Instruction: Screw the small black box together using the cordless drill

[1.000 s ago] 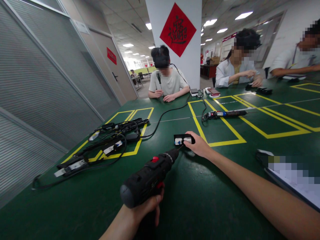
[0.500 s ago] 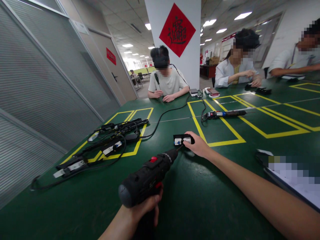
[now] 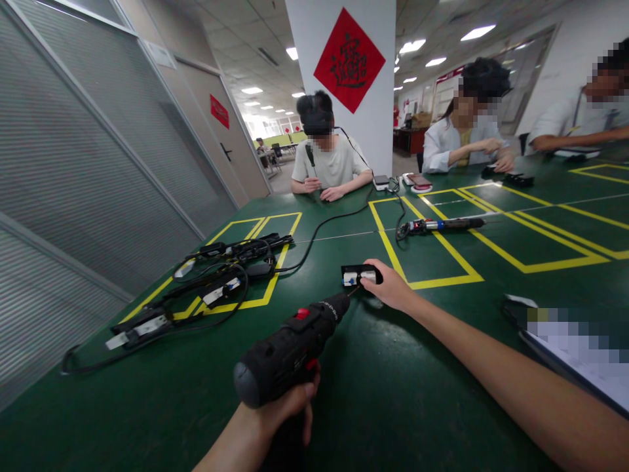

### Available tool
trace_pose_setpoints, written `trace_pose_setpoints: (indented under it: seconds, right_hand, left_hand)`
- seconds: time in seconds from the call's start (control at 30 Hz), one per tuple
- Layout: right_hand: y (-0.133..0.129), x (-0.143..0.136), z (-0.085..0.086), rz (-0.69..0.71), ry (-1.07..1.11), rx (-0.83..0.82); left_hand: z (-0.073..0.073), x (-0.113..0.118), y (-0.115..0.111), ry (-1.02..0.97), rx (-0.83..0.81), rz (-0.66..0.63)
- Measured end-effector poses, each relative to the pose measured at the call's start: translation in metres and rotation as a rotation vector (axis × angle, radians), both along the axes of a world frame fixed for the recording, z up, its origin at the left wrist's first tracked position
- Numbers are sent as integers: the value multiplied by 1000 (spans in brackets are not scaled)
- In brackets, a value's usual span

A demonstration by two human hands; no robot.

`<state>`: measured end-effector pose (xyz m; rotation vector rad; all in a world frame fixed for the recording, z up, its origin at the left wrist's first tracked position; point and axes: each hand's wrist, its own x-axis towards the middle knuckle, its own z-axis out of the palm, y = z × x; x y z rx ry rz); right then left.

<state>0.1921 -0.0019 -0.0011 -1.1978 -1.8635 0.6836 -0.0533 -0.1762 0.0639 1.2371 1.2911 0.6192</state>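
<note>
Power drill point(image 3: 282, 354) sits in the left hand point(image 3: 284, 408), that grip wrapped round it above the green surface point(image 3: 417, 400). Its bit point(image 3: 354, 291) points at a small black-and-white part point(image 3: 350, 278), held at its right end in the pinching grip of the right hand point(image 3: 389, 286). From here I can't tell whether bit and part touch.

Ceiling lights point(image 3: 478, 33) glow around a white pillar point(image 3: 377, 128) bearing a red poster point(image 3: 324, 65)

Black-and-red drill point(image 3: 278, 357), yellow-lined green table point(image 3: 403, 393)
</note>
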Motion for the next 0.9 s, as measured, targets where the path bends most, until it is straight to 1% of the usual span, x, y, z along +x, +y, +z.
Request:
trace_pose_setpoints:
  seconds: [0.13, 0.37, 0.57, 0.8, 0.9]
  right_hand:
    - [0, 0, -1, -8, 9, 14]
    - [-1, 0, 1, 1, 4, -5]
    - [-2, 0, 4, 5, -5, -21]
    - [-2, 0, 2, 12, 0, -16]
    - [-2, 1, 1, 12, 6, -16]
  left_hand:
    - [-1, 0, 0, 11, -18, 23]
    - [3, 2, -1, -30, -8, 35]
    - [5, 4, -2, -29, 15, 39]
    - [9, 6, -2, -29, -23, 55]
    - [8, 4, -1, -20, -39, 47]
